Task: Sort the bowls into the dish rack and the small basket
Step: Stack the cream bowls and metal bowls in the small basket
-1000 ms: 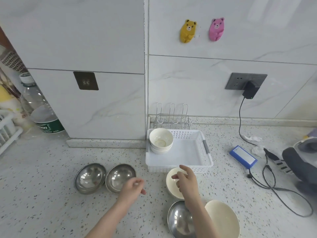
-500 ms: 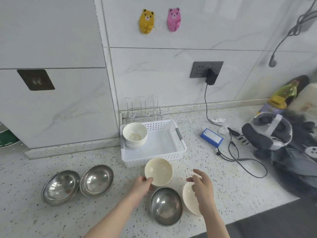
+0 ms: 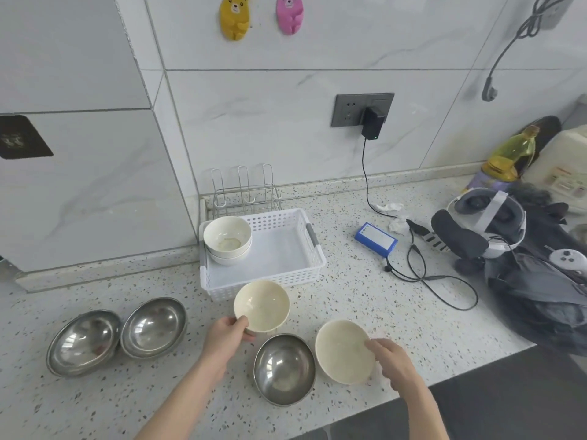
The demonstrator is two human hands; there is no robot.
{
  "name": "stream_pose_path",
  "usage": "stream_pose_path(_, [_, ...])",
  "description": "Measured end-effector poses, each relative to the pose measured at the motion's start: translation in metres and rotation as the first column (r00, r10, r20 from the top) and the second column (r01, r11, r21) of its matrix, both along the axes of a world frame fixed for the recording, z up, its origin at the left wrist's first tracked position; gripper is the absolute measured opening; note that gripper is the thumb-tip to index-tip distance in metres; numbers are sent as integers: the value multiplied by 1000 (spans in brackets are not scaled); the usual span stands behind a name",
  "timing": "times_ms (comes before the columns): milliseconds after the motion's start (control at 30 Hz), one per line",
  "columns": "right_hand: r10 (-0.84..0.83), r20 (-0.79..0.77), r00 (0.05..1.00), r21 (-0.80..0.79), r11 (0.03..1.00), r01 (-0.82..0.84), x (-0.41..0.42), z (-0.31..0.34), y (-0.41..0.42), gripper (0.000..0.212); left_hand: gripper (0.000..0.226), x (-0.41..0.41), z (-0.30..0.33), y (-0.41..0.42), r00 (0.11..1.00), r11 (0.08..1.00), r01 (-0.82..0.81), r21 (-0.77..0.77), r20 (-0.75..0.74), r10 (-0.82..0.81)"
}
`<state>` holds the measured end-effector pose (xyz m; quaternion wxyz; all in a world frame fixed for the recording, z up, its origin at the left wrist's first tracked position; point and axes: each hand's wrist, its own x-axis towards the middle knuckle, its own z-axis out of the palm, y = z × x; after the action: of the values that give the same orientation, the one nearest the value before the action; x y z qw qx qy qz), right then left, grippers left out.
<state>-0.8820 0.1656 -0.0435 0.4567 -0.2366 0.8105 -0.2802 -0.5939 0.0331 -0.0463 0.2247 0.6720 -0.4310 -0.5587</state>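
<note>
A speckled stone counter (image 3: 365,312) runs along a white tiled wall. The landmark is a white plastic basket (image 3: 313,265) at the centre of the counter. Directly behind it, against the wall, stands a small wire dish rack (image 3: 244,192), which holds nothing.

In the basket's back left corner sit two stacked white bowls (image 3: 227,239). Well to the front left of the basket, two steel bowls (image 3: 117,336) rest side by side, touching. A third steel bowl (image 3: 283,369) sits in front of the basket, near the counter edge.

Just in front of the basket's front wall is a cream bowl (image 3: 262,305), open side up. The left hand (image 3: 227,336) grips its near rim, thumb over the edge. A second cream bowl (image 3: 344,351) lies in front and to the right of the basket, tipped toward the viewer. The right hand (image 3: 392,365) has fingertips on its right rim; whether they pinch it, I cannot tell.

The held bowl lies just beyond the left hand, with the basket straight behind it, so a short forward lift looks enough.
</note>
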Motion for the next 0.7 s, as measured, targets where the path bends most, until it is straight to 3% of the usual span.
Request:
stream_pose_path(100, [130, 85, 988, 101, 985, -138, -10, 1, 4, 16, 14, -1, 6, 5, 1000, 1000, 6, -15, -19, -6])
stream_pose_path(300, [145, 126, 981, 5, 989, -147, -10, 1, 0, 16, 13, -11, 19, 16, 995, 1000, -5, -6, -99, 5])
stream_pose_path(467, [89, 163, 983, -68, 995, -79, -18, 1, -2, 19, 13, -11, 26, 17, 990, 998, -54, -25, -128, 50])
stream_pose_path(700, [-94, 173, 980, -276, 951, 140, -28, 15, -26, 25, 14, -3, 35, 18, 979, 992, -111, -64, -179, 98])
